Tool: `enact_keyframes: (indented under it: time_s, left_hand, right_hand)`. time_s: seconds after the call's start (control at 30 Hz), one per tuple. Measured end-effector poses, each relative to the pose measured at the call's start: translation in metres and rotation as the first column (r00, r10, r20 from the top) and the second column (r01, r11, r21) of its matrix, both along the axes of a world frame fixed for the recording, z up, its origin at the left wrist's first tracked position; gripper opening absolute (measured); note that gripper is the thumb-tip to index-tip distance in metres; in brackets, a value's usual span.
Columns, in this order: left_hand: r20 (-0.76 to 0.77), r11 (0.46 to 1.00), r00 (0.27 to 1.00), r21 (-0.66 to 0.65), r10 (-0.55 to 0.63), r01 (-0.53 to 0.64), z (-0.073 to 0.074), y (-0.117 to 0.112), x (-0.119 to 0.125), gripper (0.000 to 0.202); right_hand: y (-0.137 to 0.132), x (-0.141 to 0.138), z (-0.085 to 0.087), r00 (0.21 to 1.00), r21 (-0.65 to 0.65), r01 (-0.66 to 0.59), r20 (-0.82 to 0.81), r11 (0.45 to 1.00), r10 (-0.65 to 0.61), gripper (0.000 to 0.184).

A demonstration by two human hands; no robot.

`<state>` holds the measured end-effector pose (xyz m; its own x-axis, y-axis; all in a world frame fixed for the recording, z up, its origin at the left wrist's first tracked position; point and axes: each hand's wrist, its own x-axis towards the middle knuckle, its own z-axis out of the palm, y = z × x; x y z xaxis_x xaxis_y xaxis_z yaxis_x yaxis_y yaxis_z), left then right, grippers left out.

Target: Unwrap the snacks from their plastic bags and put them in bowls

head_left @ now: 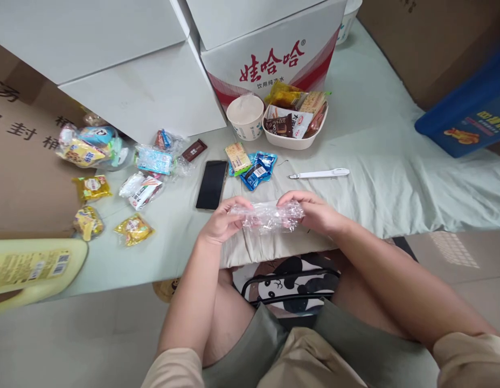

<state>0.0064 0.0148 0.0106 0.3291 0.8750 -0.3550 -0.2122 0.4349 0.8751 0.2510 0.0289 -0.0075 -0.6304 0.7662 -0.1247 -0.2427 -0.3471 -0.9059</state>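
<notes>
Clear, crinkled plastic wrap [270, 217] is stretched between my two hands above the front edge of the cloth-covered surface. My left hand [223, 220] pinches its left end, and my right hand [314, 213] grips the right end. Just beyond them lie blue snack packets [258, 171] with a cracker packet [237, 157] on top. A dark phone [212, 185] rests to the left of these. To their right is a slim white knife-like tool [318, 174]. Whether anything sits inside the plastic, I cannot tell.
Behind stand a paper cup [245, 116] and a white bowl [292, 142] heaped with snacks, against a carton [274, 59]. Several wrapped snacks [134, 229] are scattered at left, near a yellow jug [40, 267]. A blue package [468, 108] stands at right.
</notes>
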Motion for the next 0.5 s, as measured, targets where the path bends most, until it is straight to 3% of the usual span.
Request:
enact_keyframes:
  time_s: [0.1,0.2,0.23,0.33,0.43,0.5]
  left_hand:
    - [-0.051,0.997,0.997,0.043,-0.065,0.067,0.000,0.003,-0.003,0.044]
    - [-0.347,0.980,0.937,0.166,-0.044,0.107,-0.006,0.004,0.003,0.040]
    - [-0.437,0.969,0.899,0.225,0.004,0.105,-0.007,0.003,0.006,0.034]
    - [-0.527,0.890,0.807,0.457,0.266,0.005,-0.010,-0.002,0.015,0.033]
    - [-0.493,0.758,0.695,0.642,0.523,-0.114,-0.010,-0.009,0.022,0.016]
    - [-0.505,0.765,0.710,0.640,0.491,-0.074,-0.011,-0.012,0.028,0.019]
  right_hand:
    - [0.002,0.003,0.000,0.999,0.025,-0.039,0.022,0.999,0.039,0.035]
    - [0.002,0.001,-0.001,0.946,0.219,0.027,0.309,0.975,-0.095,0.025]
    - [0.001,0.000,-0.002,0.906,0.287,0.042,0.394,0.957,-0.157,0.023]
    - [-0.001,-0.004,-0.003,0.779,0.459,0.118,0.507,0.881,-0.369,0.044]
    - [-0.002,-0.005,-0.004,0.705,0.639,0.153,0.463,0.753,-0.537,0.023]
    - [-0.003,-0.007,-0.004,0.738,0.709,0.149,0.385,0.690,-0.555,0.008]
